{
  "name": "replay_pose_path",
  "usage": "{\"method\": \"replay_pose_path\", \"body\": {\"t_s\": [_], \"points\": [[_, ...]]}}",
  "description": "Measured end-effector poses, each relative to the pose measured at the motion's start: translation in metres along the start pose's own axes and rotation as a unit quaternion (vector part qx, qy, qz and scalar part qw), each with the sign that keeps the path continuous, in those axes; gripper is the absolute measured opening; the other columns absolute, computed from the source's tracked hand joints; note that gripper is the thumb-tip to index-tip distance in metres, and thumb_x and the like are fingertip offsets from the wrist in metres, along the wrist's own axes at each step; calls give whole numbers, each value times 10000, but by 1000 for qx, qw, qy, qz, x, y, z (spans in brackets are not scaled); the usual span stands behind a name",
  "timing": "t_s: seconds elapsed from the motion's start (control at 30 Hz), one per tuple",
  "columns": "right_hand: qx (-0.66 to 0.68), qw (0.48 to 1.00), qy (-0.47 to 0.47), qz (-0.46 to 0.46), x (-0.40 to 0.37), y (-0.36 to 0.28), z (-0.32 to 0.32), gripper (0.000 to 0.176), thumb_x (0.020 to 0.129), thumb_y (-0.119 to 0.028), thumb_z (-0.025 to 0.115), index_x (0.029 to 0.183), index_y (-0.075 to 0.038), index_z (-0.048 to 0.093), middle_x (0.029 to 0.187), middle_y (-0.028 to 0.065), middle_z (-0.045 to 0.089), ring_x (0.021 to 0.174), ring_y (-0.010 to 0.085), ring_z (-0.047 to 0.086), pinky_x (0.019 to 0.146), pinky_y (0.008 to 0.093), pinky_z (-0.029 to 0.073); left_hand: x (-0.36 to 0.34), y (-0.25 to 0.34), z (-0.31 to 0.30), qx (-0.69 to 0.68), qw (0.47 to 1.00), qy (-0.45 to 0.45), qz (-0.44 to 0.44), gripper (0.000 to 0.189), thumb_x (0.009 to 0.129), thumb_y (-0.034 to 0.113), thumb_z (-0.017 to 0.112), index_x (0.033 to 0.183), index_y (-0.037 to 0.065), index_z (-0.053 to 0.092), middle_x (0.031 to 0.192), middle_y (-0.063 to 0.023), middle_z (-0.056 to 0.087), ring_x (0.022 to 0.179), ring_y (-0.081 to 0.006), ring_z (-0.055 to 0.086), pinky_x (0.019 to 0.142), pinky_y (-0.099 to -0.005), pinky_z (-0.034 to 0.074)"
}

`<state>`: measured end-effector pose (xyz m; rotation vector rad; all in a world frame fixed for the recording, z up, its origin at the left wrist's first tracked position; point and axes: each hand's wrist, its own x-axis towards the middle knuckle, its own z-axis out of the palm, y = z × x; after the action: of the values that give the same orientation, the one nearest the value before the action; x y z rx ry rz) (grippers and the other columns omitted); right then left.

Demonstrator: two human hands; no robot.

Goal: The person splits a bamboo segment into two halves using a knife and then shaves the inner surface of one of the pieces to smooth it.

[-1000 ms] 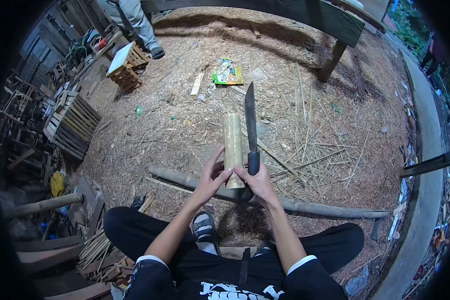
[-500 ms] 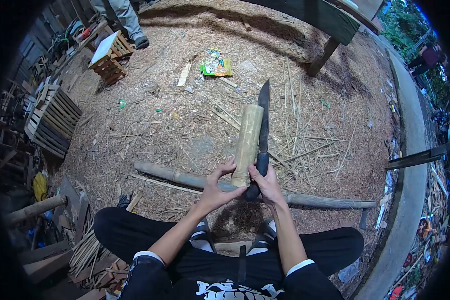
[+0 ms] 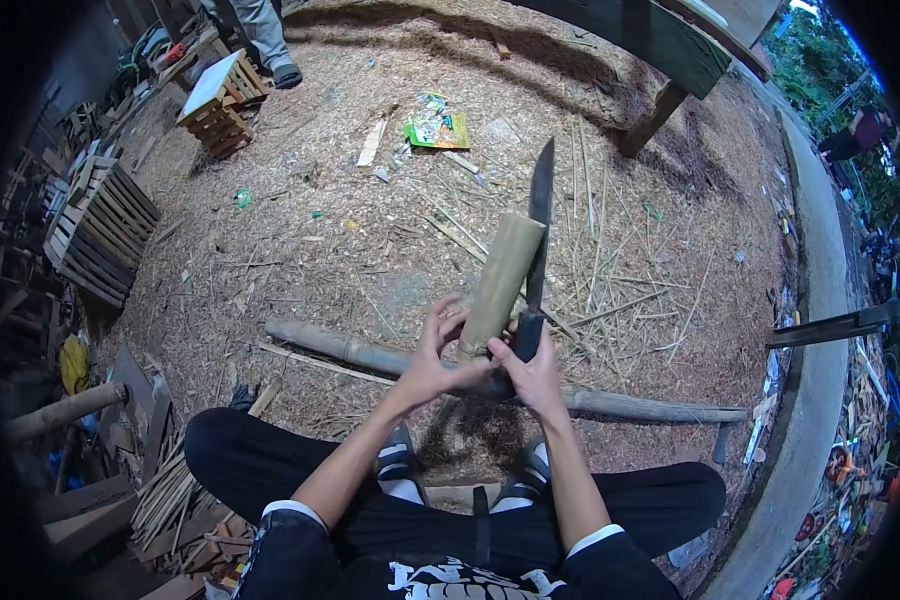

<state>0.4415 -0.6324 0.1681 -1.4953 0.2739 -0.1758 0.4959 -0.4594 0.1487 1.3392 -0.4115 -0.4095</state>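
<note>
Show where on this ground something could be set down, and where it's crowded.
Widest: the shavings-strewn ground between the slatted crate and the held bamboo piece, beyond the long pole, with only small scraps. Narrower: between the scattered strips and the concrete edge. Crowded: among those strips and the scrap wood at lower left.

Pale bamboo section (image 3: 503, 283) aslant beside a dark-bladed, black-handled knife (image 3: 537, 268)

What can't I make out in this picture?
Head view, all:
Knife: grip partly covered by right hand.
Bamboo: lower end partly hidden by left hand.
Grey trousers: wearer's upper body cut off by top edge.
Shirt lettering: cut off by bottom edge.
Packet print: too small to read.
</note>
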Motion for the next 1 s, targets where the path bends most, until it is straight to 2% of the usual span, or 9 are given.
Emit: {"method": "replay_pose_path", "body": {"t_s": [0.13,0.23,0.37,0.43,0.57,0.73,0.8,0.83,1.0], "points": [[-139,989,-21,-36,-1,19,4,509,847,-149,806,1255,4,543,1091,125,649,998,207,636,866,354,511,26,12,-10,-122,984,51,-116,896,860,150,810,1534,29,233,1393,-181,534,1266,-226,539,1075,-390,434],[-181,983,-26,-22,-4,19,7,453,863,-171,788,1220,-1,567,1099,144,671,990,210,645,873,355,508,34,5,-11,60,994,88,-33,725,860,253,823,1412,-29,447,1229,-167,644,1140,-214,631,968,-350,520],[-242,970,-8,-32,-4,27,2,416,886,-263,770,1147,12,599,925,125,671,816,209,628,752,356,504,40,-2,-18,95,988,120,-20,742,825,274,852,1393,-13,471,1188,-162,668,1127,-237,646,974,-380,516],[-239,970,10,-30,-4,21,1,433,875,-299,782,1127,8,609,836,132,668,721,247,624,678,376,496,41,-7,-21,297,939,156,69,707,796,269,863,1353,3,518,1165,-194,679,1114,-315,663,969,-419,509],[-210,977,34,29,-11,17,-4,401,915,-360,735,1030,12,640,725,81,586,666,152,525,615,343,449,41,-38,-30,337,931,134,42,610,803,222,823,1311,6,563,1152,-251,668,1097,-425,639,948,-454,498],[-202,978,40,36,-20,20,-8,392,964,-383,666,989,8,643,688,62,548,654,132,499,607,333,433,55,-53,-23,267,955,114,60,553,802,68,759,1314,6,560,1111,-234,692,1034,-362,691,890,-425,531],[-188,981,50,-1,-25,13,-8,347,1010,-339,602,887,-14,598,631,-20,494,563,78,449,520,283,364,60,-52,-19,233,967,96,47,544,801,8,727,1317,5,557,1097,-231,698,1009,-339,707,870,-413,542],[-186,981,44,15,-29,5,-9,408,988,-401,622,1008,7,630,688,89,550,638,158,521,611,341,440,63,-53,-16,255,960,98,55,540,798,-33,686,1320,0,552,1086,-227,704,996,-326,714,867,-404,545],[-228,972,52,-8,-35,10,-9,426,999,-420,592,995,5,623,739,188,604,663,301,604,649,406,471,69,-70,-11,257,962,83,40,542,786,-83,616,1319,-14,545,1118,-237,695,1031,-324,707,884,-400,542]]}}
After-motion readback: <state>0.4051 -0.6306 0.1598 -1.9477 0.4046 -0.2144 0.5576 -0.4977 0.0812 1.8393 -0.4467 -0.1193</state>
